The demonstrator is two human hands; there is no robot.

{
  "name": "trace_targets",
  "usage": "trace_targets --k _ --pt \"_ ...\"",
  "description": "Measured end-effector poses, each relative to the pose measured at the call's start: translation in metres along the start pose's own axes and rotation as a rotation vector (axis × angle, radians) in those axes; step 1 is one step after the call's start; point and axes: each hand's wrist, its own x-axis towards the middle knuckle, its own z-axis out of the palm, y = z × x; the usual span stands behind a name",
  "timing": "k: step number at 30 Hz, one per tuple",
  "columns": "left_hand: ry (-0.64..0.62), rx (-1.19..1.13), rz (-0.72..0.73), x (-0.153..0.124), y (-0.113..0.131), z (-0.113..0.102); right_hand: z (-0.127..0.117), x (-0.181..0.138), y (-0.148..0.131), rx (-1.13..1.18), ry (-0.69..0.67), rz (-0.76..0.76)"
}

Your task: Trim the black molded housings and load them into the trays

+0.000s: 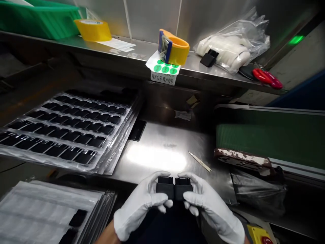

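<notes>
Both my hands wear white gloves and sit low in the middle of the view. My left hand grips a small black plastic block, fingers wrapped round it. My right hand grips a second, matching black block. The two blocks are pressed side by side above the front edge of the steel bench. A stack of clear blister trays filled with several black parts lies to the left. Nearer me at lower left lies another tray stack, mostly bare with a few black parts.
Tweezers lie on the bench. A green conveyor belt runs at right, a dark bag below it. The steel shelf carries a tape dispenser, yellow tape roll, green sticker sheet, bagged white gloves, red-handled tool, green bin.
</notes>
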Motion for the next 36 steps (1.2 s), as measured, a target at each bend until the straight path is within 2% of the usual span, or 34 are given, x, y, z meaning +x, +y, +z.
trace_targets --k 8,15,18,23,27,32,36 --pt "0.002 0.064 0.035 -0.015 0.003 -0.006 0.022 -0.003 0.014 0.038 0.03 -0.003" --pt "-0.077 0.045 0.028 -0.016 -0.005 -0.015 0.02 -0.003 0.027 0.082 0.023 -0.028" --pt "-0.054 0.059 0.025 -0.015 -0.009 -0.018 0.017 -0.004 0.034 0.077 0.023 -0.038" --pt "0.034 0.187 0.035 -0.016 -0.014 -0.015 0.013 -0.006 0.045 -0.022 0.114 0.007" --pt "0.12 0.403 0.216 -0.018 -0.022 -0.018 0.012 -0.011 0.047 -0.194 0.069 -0.038" --pt "0.061 0.601 0.669 -0.016 -0.033 -0.026 0.012 -0.019 0.052 -0.383 0.073 -0.291" --pt "0.009 0.764 0.931 -0.014 -0.032 -0.025 0.013 -0.027 0.053 -0.527 0.108 -0.467"
